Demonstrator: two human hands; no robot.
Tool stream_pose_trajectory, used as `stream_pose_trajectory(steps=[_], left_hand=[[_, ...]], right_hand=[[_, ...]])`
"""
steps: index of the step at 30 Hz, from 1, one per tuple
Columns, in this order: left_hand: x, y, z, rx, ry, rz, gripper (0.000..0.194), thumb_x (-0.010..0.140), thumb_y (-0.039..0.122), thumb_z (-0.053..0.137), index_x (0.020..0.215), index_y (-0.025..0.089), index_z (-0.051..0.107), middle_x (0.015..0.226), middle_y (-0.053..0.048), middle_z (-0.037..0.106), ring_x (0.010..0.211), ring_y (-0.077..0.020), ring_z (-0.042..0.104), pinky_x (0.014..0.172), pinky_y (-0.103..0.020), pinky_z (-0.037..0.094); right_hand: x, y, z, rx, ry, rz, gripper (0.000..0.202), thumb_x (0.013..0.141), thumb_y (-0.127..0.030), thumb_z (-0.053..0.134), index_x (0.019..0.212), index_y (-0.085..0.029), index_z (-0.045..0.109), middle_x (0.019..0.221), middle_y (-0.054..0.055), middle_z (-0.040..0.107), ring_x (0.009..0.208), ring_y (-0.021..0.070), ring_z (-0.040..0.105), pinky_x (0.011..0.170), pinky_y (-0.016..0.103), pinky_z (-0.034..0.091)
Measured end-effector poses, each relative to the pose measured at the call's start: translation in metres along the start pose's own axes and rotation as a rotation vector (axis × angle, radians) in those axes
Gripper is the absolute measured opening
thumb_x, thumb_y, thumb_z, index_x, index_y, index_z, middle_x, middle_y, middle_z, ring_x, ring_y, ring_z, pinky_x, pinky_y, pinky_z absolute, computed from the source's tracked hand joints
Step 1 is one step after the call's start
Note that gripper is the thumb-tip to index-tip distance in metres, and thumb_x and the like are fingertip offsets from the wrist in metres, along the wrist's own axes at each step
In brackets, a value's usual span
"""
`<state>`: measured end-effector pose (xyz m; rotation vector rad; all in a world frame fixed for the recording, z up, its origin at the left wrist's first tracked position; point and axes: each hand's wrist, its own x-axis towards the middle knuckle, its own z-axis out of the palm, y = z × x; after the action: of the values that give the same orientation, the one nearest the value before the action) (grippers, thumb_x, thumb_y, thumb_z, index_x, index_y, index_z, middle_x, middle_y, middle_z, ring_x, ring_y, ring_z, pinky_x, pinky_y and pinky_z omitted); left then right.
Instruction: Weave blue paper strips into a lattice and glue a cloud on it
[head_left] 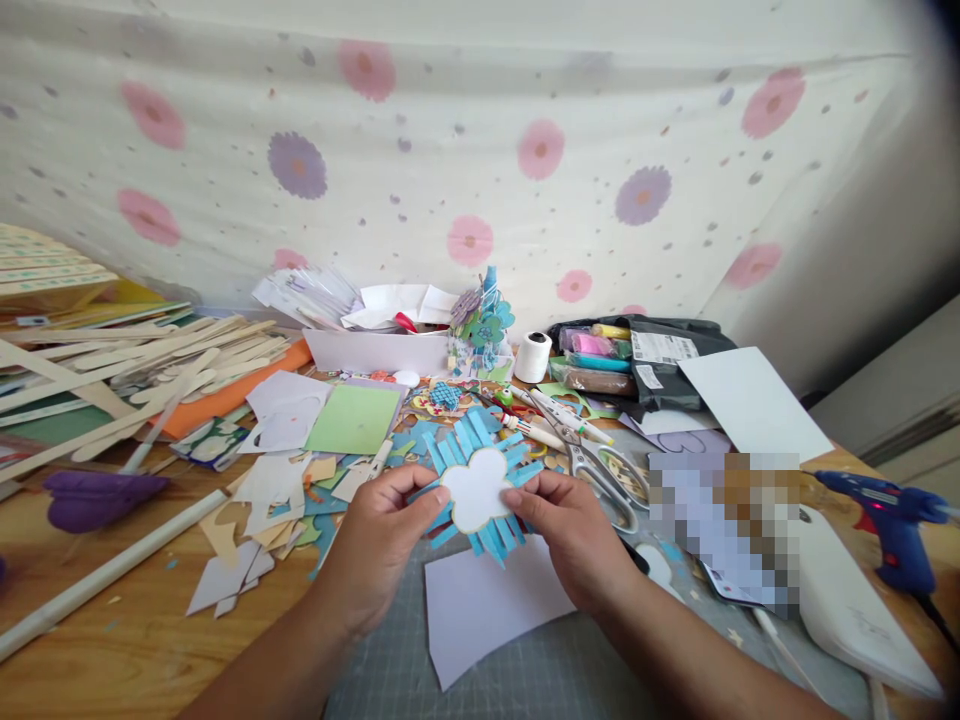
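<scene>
Head view. Item: one paper flower [480,490], a smooth white lobed card with a tan outline, set over radiating blue strips [471,430], flat and narrow. State of hands: left hand [379,535] and right hand [581,530] pinched nearly closed on opposite sides of the flower, thumbs on the white face.
Hazards, judged: uneven thumb pressure could slide the card off centre if its bond is weak (bond not visible); tugging outward could crease or tear the strips. Glue gun [892,510], hard blue plastic, well right of the flower: its tip, if hot, could burn fingers.
Surroundings: lavender sheet [487,620], matte, curved along one edge, below the flower; gridded cutting mat [405,670] under that; metal scissors [576,440], looped handles, right of the flower; wooden sticks [180,370], flat, round-ended, far left of it.
</scene>
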<state>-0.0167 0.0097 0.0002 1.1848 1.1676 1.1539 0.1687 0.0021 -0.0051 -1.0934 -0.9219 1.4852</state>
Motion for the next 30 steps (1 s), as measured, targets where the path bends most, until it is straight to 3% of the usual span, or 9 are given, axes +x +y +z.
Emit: stream_pose_trajectory(steps=[13, 30], left_hand=[[-0.0015, 0.0016, 0.0002, -0.054, -0.039, -0.01, 0.024, 0.076, 0.038, 0.067, 0.064, 0.018, 0.062, 0.061, 0.004, 0.05, 0.061, -0.0121, 0.04, 0.057, -0.025, 0.032], [-0.0008, -0.0001, -0.002, -0.053, -0.042, -0.041, 0.026, 0.076, 0.039, 0.067, 0.063, 0.018, 0.059, 0.058, 0.004, 0.045, 0.058, -0.012, 0.038, 0.055, -0.025, 0.029]], right_hand=[[0.0009, 0.0036, -0.001, -0.064, 0.033, -0.074, 0.038, 0.066, -0.043, 0.078, 0.051, -0.017, 0.055, 0.05, -0.005, 0.048, 0.052, 0.0099, 0.037, 0.055, 0.026, 0.028], [-0.0006, 0.0011, 0.0012, -0.097, 0.044, -0.037, 0.042, 0.062, -0.048, 0.078, 0.048, -0.018, 0.052, 0.048, -0.004, 0.046, 0.05, 0.0104, 0.035, 0.053, 0.026, 0.027]])
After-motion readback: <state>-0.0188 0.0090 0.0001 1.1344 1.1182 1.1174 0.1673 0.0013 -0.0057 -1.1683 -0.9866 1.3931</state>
